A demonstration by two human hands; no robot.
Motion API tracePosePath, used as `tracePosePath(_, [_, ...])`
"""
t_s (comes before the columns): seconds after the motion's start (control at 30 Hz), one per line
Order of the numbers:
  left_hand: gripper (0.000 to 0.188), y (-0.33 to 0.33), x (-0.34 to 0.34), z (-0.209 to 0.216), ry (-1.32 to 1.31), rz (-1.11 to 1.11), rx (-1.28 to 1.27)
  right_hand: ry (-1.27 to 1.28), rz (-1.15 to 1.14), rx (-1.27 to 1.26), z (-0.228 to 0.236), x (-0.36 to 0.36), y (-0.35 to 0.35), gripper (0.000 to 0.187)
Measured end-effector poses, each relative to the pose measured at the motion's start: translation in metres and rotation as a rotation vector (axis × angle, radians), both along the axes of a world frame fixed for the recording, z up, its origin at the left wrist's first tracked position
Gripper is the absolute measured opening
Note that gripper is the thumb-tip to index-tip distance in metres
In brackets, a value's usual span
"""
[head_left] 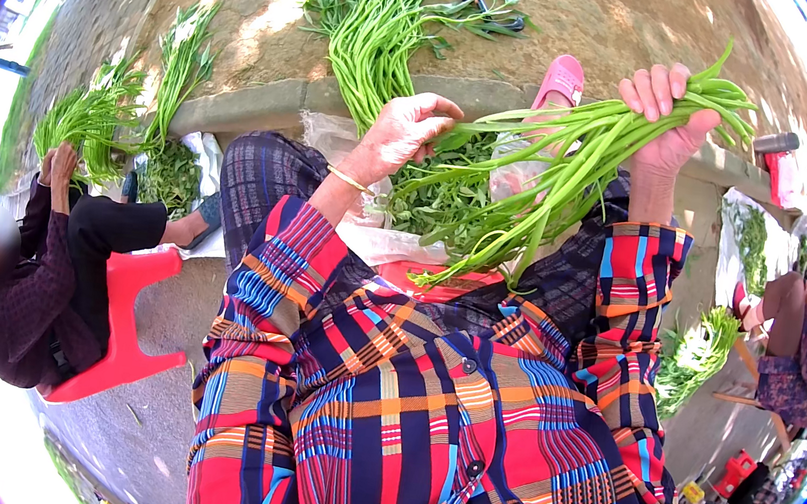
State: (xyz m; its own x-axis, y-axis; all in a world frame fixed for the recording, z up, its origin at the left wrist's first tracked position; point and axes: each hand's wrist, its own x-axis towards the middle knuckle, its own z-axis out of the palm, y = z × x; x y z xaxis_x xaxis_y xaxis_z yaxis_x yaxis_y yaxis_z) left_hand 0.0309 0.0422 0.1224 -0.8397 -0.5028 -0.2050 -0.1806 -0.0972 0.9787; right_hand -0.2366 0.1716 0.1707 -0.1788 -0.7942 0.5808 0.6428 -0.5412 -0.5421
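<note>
My right hand (667, 118) is wrapped round a thick bunch of long green vegetable stems (574, 177), which looks like water spinach. The stems fan out to the left and hang down over my lap. At the thin ends of some stems, my left hand (402, 141) is closed with its fingers bent together; what lies between the fingertips is hidden. Below the bunch, loose green leaves (445, 202) lie on a pale plastic sheet (389, 247) between my knees.
A large heap of long-stemmed greens (374, 42) lies ahead on the ground past a stone kerb (239, 111). At the left, a person on a red stool (128, 319) handles similar greens (87, 118). More greens (698, 359) lie at the right, near another seated person.
</note>
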Motion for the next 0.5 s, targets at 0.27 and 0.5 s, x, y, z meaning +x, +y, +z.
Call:
tracePosePath(0.27, [0.021,-0.005,0.011,0.000,0.053,-0.034,-0.130,-0.010,-0.028,0.019,-0.002,-0.003,0.005,0.046])
tracePosePath(0.5, [0.025,-0.011,0.021,-0.008,0.070,-0.022,-0.421,-0.015,-0.021,0.012,-0.002,-0.003,0.004,0.046])
